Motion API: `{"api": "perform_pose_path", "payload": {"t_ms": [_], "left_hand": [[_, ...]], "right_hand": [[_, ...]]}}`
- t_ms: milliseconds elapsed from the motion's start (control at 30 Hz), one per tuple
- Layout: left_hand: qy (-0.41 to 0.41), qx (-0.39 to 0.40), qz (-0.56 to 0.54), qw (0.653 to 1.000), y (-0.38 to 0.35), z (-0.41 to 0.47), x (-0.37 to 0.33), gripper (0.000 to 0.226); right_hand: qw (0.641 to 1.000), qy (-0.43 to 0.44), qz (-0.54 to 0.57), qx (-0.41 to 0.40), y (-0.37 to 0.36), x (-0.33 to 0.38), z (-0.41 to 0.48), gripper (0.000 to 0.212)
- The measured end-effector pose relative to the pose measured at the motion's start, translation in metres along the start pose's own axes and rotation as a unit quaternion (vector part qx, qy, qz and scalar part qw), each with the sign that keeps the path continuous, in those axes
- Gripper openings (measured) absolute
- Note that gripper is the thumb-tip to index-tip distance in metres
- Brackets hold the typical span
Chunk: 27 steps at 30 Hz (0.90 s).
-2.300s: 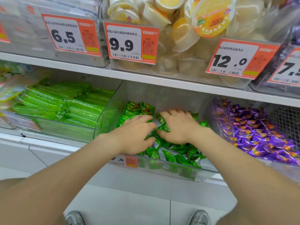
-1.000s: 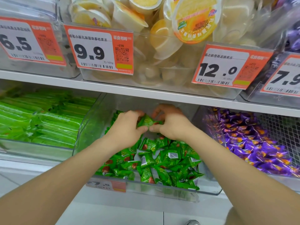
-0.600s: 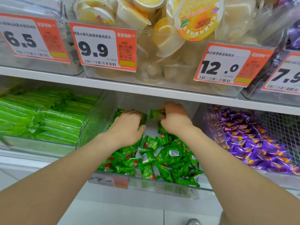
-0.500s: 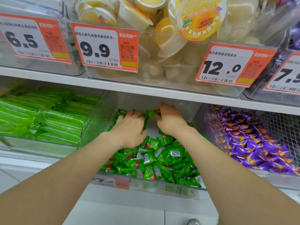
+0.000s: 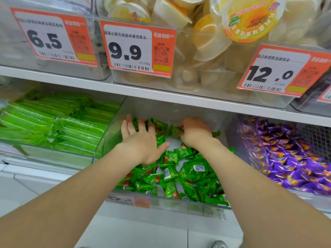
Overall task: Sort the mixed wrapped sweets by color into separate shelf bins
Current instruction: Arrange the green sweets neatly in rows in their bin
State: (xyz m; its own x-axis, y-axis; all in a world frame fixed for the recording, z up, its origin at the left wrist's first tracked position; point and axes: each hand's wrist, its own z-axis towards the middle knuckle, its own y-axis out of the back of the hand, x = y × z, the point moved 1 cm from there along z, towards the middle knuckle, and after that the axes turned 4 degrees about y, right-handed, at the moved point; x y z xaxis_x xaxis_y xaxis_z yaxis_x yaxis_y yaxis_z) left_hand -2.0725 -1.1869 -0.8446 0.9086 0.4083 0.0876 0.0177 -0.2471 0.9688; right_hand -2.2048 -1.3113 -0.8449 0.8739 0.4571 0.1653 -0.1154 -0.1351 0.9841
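Note:
Small green wrapped sweets (image 5: 180, 172) fill the clear middle bin (image 5: 188, 204) on the lower shelf. My left hand (image 5: 141, 138) lies flat with fingers spread on the sweets at the bin's back left. At the back of the bin, my right hand (image 5: 195, 133) has its fingers curled around a green sweet (image 5: 173, 130). A patch of bare white bin floor shows between the hands. Purple wrapped sweets (image 5: 293, 158) lie in the bin to the right.
Long green bar packets (image 5: 59, 126) fill the left bin. The upper shelf edge (image 5: 161, 93) hangs low over my hands, with jelly cups (image 5: 206, 33) and orange price tags (image 5: 138, 49) above it. A shoe tip (image 5: 217, 245) shows on the floor below.
My hands moved apart at the back of the bin. The left hand opened and spread flat to the left; the right hand stayed curled on a green sweet. The camera moved closer.

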Motion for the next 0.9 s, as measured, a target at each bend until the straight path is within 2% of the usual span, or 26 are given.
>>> {"api": "perform_pose_path", "payload": {"t_ms": [167, 367, 567, 733, 900], "left_hand": [[-0.033, -0.013, 0.005, 0.999, -0.002, -0.004, 0.01, 0.096], [-0.124, -0.07, -0.01, 0.99, 0.001, -0.003, 0.006, 0.073], [-0.208, -0.07, -0.038, 0.975, -0.003, 0.012, -0.004, 0.067], [-0.205, -0.07, -0.024, 0.976, -0.004, 0.016, -0.011, 0.064], [-0.203, -0.071, -0.017, 0.976, -0.004, 0.018, -0.009, 0.063]], "right_hand": [[1.0, 0.022, 0.009, 0.015, -0.005, 0.012, -0.001, 0.045], [0.998, 0.034, -0.044, -0.025, 0.002, 0.013, -0.002, 0.048], [0.997, 0.021, -0.062, -0.04, 0.005, 0.01, -0.002, 0.034], [0.992, 0.014, -0.094, -0.087, 0.007, 0.009, 0.003, 0.024], [0.997, 0.032, -0.057, -0.041, 0.008, 0.008, 0.003, 0.021]]}}
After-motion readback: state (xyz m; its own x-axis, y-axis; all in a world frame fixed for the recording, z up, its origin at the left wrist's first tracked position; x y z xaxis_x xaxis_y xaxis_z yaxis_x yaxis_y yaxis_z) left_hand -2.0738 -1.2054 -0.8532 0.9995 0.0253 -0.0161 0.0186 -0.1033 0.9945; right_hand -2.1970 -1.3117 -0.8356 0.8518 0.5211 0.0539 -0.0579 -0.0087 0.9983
